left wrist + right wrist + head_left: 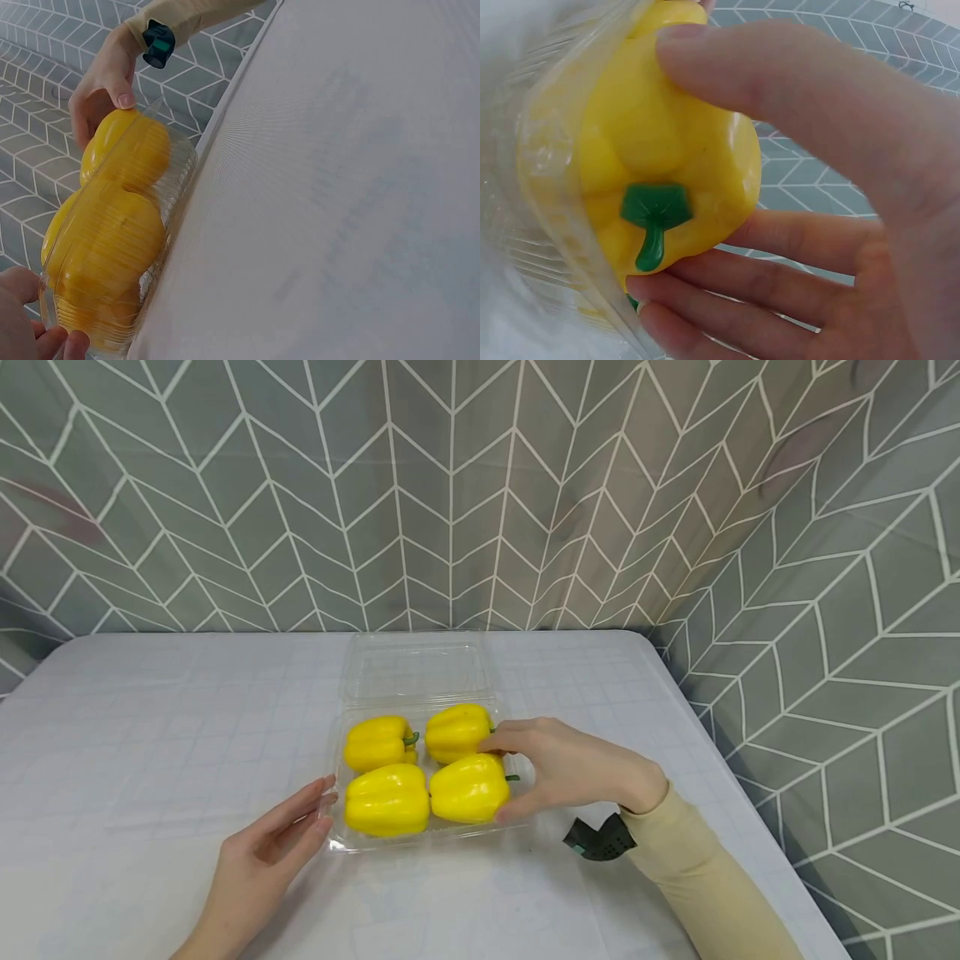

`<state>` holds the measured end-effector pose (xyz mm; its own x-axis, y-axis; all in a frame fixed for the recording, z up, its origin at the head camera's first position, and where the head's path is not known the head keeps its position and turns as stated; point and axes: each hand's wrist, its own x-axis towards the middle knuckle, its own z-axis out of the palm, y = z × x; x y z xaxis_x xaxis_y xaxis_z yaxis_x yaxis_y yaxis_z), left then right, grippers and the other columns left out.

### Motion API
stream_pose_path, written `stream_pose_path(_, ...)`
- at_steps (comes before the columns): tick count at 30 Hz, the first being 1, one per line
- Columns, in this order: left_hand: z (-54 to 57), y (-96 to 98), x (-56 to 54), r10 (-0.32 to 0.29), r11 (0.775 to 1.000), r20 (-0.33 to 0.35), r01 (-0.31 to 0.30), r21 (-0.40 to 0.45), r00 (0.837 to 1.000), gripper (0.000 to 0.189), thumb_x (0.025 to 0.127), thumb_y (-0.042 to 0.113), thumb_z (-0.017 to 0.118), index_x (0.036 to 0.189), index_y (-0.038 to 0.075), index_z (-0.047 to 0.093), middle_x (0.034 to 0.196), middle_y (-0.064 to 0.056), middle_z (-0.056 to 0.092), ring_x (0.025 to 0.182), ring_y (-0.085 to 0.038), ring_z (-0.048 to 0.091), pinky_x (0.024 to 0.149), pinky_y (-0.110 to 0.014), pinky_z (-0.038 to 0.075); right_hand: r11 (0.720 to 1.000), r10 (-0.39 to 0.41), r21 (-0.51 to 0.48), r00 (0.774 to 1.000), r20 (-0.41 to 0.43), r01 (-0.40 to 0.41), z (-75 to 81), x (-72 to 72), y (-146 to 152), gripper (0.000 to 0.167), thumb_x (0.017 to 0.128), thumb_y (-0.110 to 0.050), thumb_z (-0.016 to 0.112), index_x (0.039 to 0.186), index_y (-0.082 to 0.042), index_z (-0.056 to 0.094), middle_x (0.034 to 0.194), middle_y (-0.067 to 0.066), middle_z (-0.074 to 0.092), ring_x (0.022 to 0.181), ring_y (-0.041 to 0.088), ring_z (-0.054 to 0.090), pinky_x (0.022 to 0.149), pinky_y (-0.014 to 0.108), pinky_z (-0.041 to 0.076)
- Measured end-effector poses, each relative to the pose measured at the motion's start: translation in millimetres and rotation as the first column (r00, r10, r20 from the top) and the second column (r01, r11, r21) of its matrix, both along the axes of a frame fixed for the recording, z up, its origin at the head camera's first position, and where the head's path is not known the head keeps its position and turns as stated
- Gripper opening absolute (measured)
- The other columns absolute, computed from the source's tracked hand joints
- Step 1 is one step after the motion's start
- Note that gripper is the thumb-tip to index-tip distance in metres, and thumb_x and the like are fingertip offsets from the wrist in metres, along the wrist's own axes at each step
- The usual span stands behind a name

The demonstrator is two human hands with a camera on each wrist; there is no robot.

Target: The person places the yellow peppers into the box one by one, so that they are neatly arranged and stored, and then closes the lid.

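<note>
Glossy yellow bell peppers with green stems, several in all, lie in two rows inside a clear plastic clamshell container (480, 833). My right hand (577, 766) grips the front-right yellow bell pepper (468, 789), thumb on its near side and fingers on its far side. In the right wrist view the thumb (727, 64) presses the yellow skin above the green stem (654, 225). My left hand (258, 852) holds the container's left edge between thumb and fingers. The left wrist view shows its fingertips (75, 345) against the ribbed plastic wall (105, 319).
The container's lid (416, 668) lies folded back toward the table's far edge. A white cloth (165, 735) covers the table. Grey curtains with white chevron lines (420, 493) hang behind and on the right. A black strap device (600, 839) sits at the right wrist.
</note>
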<state>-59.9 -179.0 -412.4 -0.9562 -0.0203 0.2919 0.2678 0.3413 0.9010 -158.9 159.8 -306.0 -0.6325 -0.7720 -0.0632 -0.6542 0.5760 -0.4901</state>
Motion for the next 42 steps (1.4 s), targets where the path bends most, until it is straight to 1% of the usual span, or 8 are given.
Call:
stream_pose_path(7,-0.2,0.0,0.3,0.004,1.000,0.008,-0.004,0.003,1.000,0.050,0.089,-0.002,0.072,0.136,0.008,0.061,0.135,-0.002,0.065,0.115,-0.002,0.065,0.094,-0.015,0.054,0.999,0.014,-0.032,1.000,-0.001,-0.014,0.8,-2.4,2.4,0.065,0.078,-0.042,0.085,0.131,-0.014,0.063,0.114,-0.011,0.063,0.098,0.011,0.062,0.090,0.028,0.056)
stream_pose_path(12,-1.0,0.0,-0.1,-0.010,1.000,-0.012,0.010,0.023,1.000,0.050,0.089,-0.006,0.071,0.136,0.005,0.061,0.135,-0.004,0.065,0.116,-0.004,0.065,0.096,-0.015,0.053,1.000,-0.019,-0.012,1.000,0.025,0.019,2.4,-3.0,4.3,0.060,0.078,-0.039,0.083,0.128,-0.011,0.064,0.113,-0.010,0.066,0.099,0.012,0.063,0.091,0.032,0.057)
stream_pose_path(15,-1.1,-0.3,-0.7,-0.019,1.000,-0.030,0.020,0.018,0.999,0.049,0.088,-0.007,0.071,0.135,0.003,0.061,0.135,-0.005,0.065,0.116,-0.005,0.065,0.096,-0.015,0.053,1.000,-0.018,-0.002,1.000,0.023,0.018,2.0,-1.9,2.4,0.058,0.080,-0.037,0.081,0.128,-0.009,0.064,0.109,-0.009,0.065,0.096,0.013,0.062,0.088,0.033,0.058)
stream_pose_path(20,-1.1,-1.6,-1.1,-0.026,1.000,-0.038,0.026,0.008,0.999,0.048,0.089,-0.007,0.070,0.135,0.002,0.060,0.135,-0.004,0.065,0.116,-0.005,0.066,0.095,-0.016,0.054,1.000,0.012,0.001,1.000,0.018,-0.012,1.1,0.2,-2.5,0.060,0.081,-0.038,0.081,0.131,-0.008,0.063,0.108,-0.008,0.062,0.094,0.012,0.062,0.084,0.027,0.057)
stream_pose_path(24,-1.7,-2.4,-1.2,-0.036,0.999,-0.039,0.036,0.008,0.999,0.048,0.089,-0.006,0.070,0.136,0.001,0.059,0.136,-0.004,0.065,0.117,-0.006,0.065,0.096,-0.016,0.054,1.000,0.012,-0.005,1.000,0.029,-0.012,0.8,1.0,-2.8,0.061,0.081,-0.039,0.082,0.131,-0.009,0.063,0.110,-0.008,0.060,0.096,0.012,0.061,0.086,0.028,0.058)
stream_pose_path(29,-2.3,-2.7,-1.7,-0.036,0.999,-0.044,0.036,0.001,0.998,0.048,0.089,-0.007,0.070,0.136,0.001,0.059,0.136,-0.006,0.064,0.117,-0.007,0.065,0.096,-0.017,0.054,0.999,0.030,-0.021,0.999,0.041,-0.029,0.2,0.6,-3.2,0.062,0.082,-0.040,0.082,0.133,-0.010,0.062,0.116,-0.008,0.059,0.103,0.010,0.062,0.093,0.030,0.058)
stream_pose_path(35,-2.4,-3.9,-2.4,-0.044,0.999,-0.054,0.045,0.012,0.998,0.049,0.089,-0.008,0.070,0.135,-0.001,0.059,0.136,-0.009,0.064,0.117,-0.009,0.065,0.097,-0.018,0.054,0.998,0.033,-0.052,0.995,0.094,-0.028,-2.2,-1.8,-3.0,0.063,0.082,-0.039,0.083,0.134,-0.011,0.062,0.117,-0.007,0.059,0.107,0.011,0.063,0.097,0.028,0.057)
stream_pose_path(42,-1.4,-1.0,-1.6,-0.005,1.000,-0.033,0.005,0.012,0.999,0.049,0.088,-0.006,0.072,0.135,0.004,0.061,0.133,-0.003,0.066,0.115,-0.006,0.066,0.095,-0.016,0.054,0.997,0.029,-0.078,0.987,0.159,-0.016,-5.2,-4.9,-5.0,0.070,0.079,-0.035,0.086,0.138,-0.008,0.058,0.118,-0.004,0.060,0.112,0.013,0.063,0.101,0.028,0.056)
